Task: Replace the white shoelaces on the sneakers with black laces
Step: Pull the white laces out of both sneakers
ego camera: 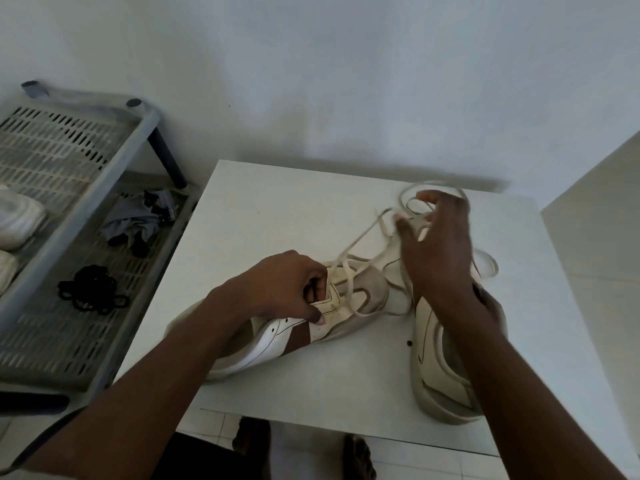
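A cream and white sneaker (277, 341) lies on its side across the middle of the white table (277, 209), toe pointing right. My left hand (287, 289) grips its tongue and eyelet area, fingers curled. My right hand (436, 244) is raised over the toe end and pinches the loose white shoelace (360, 237), which loops up behind the fingers. A second cream sneaker (440, 375) lies at the right under my right forearm. A bundle of black laces (91, 292) rests on the grey rack at the left.
A grey slatted plastic rack (69, 209) stands left of the table, holding a dark crumpled cloth (138, 220) and pale shoes (17, 216) at the far left. A white wall is behind. My bare feet (356, 455) show below the table's front edge.
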The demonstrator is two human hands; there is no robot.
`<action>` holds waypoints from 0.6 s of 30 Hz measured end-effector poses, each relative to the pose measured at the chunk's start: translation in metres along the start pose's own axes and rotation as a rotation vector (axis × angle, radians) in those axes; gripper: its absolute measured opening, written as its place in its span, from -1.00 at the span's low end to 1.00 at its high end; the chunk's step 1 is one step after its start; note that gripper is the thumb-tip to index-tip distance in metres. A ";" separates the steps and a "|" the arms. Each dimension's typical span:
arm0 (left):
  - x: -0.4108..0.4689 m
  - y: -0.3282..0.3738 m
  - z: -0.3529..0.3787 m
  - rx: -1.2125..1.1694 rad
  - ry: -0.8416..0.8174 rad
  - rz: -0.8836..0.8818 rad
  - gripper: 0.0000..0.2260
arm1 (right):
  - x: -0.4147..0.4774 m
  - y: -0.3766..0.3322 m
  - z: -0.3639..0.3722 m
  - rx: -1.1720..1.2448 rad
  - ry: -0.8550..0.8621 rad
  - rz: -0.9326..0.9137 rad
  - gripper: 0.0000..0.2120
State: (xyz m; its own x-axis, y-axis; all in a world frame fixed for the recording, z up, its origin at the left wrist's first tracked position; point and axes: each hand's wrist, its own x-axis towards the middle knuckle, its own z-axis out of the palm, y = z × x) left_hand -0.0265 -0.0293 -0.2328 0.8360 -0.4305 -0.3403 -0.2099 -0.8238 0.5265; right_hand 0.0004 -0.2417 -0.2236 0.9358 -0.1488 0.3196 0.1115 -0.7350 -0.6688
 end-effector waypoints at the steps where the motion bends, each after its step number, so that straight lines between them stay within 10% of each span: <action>1: 0.000 0.000 0.000 -0.001 -0.001 -0.003 -0.75 | -0.002 -0.003 0.002 -0.061 -0.118 -0.107 -0.57; 6: 0.002 0.000 0.001 0.060 0.028 0.018 -0.75 | -0.022 -0.021 0.020 -0.214 -0.757 -0.395 -0.73; 18: 0.000 0.001 -0.001 0.043 0.040 0.001 -0.76 | -0.031 -0.006 0.035 -0.088 -0.774 -0.473 -0.75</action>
State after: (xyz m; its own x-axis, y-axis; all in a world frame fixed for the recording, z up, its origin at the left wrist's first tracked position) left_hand -0.0260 -0.0300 -0.2313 0.8554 -0.4169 -0.3074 -0.2319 -0.8389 0.4924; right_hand -0.0179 -0.2095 -0.2525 0.7654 0.6434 -0.0131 0.5448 -0.6587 -0.5189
